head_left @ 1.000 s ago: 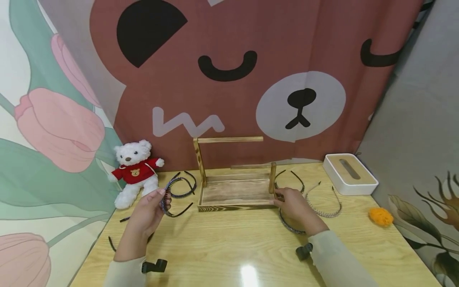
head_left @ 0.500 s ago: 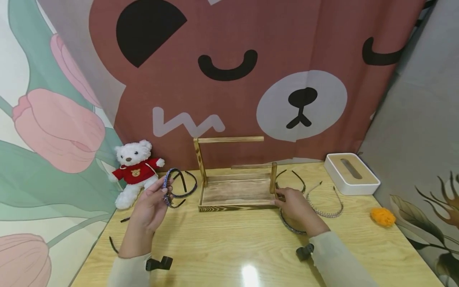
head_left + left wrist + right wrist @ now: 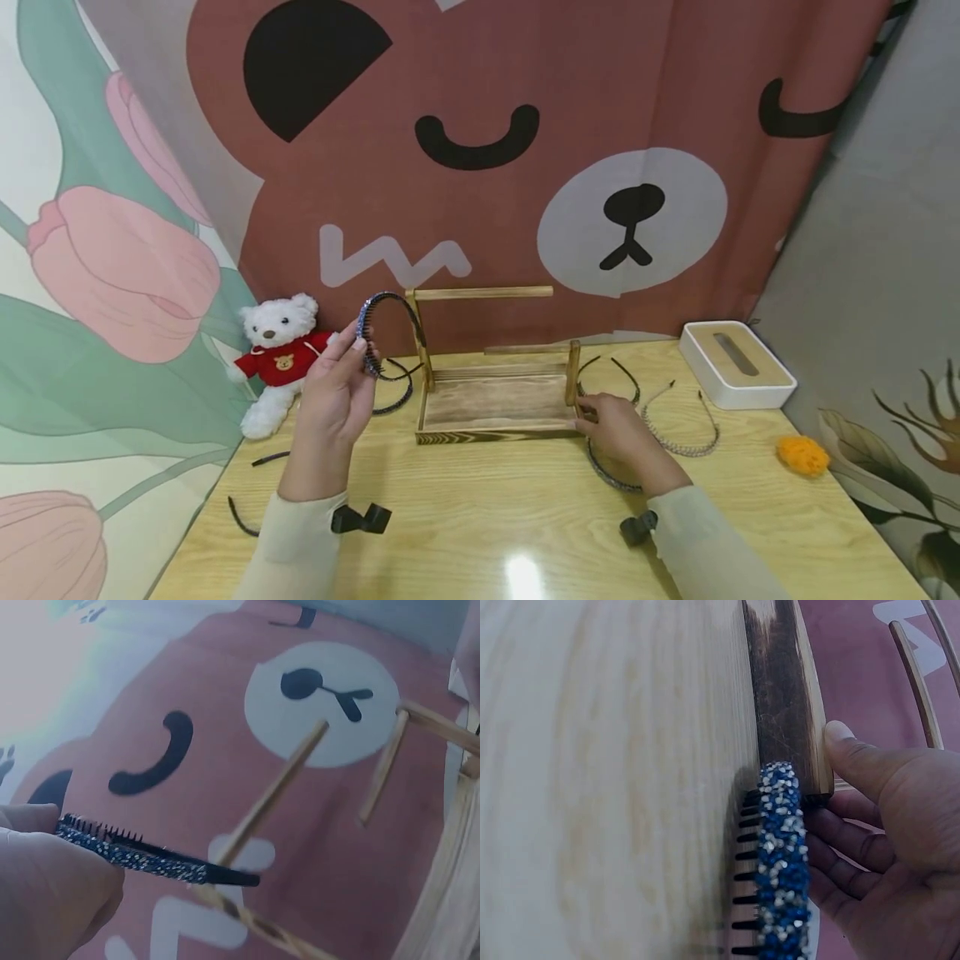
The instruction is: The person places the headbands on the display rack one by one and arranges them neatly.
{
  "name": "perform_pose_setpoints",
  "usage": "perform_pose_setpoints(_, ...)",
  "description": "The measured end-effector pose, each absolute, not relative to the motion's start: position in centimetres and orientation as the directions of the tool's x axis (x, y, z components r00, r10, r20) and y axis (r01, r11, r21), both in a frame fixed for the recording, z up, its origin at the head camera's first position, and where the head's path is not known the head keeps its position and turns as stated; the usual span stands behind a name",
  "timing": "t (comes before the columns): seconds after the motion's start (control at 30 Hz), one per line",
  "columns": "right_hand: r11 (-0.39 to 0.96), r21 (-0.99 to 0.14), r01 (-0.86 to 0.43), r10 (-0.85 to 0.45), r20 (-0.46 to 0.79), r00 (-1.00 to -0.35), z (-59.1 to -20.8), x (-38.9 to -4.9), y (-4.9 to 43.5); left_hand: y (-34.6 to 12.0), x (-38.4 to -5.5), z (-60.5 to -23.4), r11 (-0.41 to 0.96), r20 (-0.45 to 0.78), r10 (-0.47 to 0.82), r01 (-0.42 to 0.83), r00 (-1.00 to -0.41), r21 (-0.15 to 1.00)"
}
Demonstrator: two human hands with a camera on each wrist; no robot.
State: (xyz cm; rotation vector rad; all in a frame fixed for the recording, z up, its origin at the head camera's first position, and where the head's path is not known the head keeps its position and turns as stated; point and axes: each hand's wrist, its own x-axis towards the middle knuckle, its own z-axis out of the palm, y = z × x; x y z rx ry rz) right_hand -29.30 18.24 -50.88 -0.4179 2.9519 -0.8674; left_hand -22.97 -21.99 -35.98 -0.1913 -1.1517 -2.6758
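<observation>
My left hand pinches a headband between thumb and fingers, raised at the stand's left post. Blue and silver sparkles cover its outside, and black comb teeth line the inside. The wooden stand has a shallow base tray, a tall left post with a long bar, and a short right post with a lower bar. At the tray's front right corner, my right hand grips the wood, thumb on the edge and fingers curled below. Another sparkly blue headband lies beside that hand, partly hidden by it in the head view.
More headbands lie on the table: one left of the stand, a dark one and a pale one on the right. A white teddy bear sits at left. A tissue box and an orange fuzzy ball are at right.
My left hand has lifted the headband up and rightward from beside the bear to the left post, turning it so its ends point to the right. My right hand stays at the stand's corner.
</observation>
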Motion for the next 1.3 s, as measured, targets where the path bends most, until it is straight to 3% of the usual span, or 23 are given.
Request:
perform_pose_setpoints(0.33,0.806,-0.546,-0.228,-0.252,0.033,-0.967,-51.0,-29.3,18.4,-18.1,-26.8,-31.6,-0.595,0.325,-0.224,0.393,-0.919,0.701)
perform_pose_setpoints(0.57,0.804,-0.55,-0.226,-0.252,0.028,-0.967,-51.3,-29.4,18.4,-16.7,-29.0,-30.8,-0.592,0.36,-0.277,0.453,-0.891,0.667)
perform_pose_setpoints(1.0,0.806,-0.548,-0.223,-0.249,0.028,-0.968,-51.2,-29.4,18.1,-15.7,-32.2,-33.2,-0.578,0.318,-0.3,0.436,-0.899,0.69)
perform_pose_setpoints(1.3,0.805,-0.547,-0.23,-0.252,0.036,-0.967,-51.0,-29.4,18.1,-14.5,-33.6,-37.7,-0.558,0.175,-0.284,0.31,-0.943,0.769)
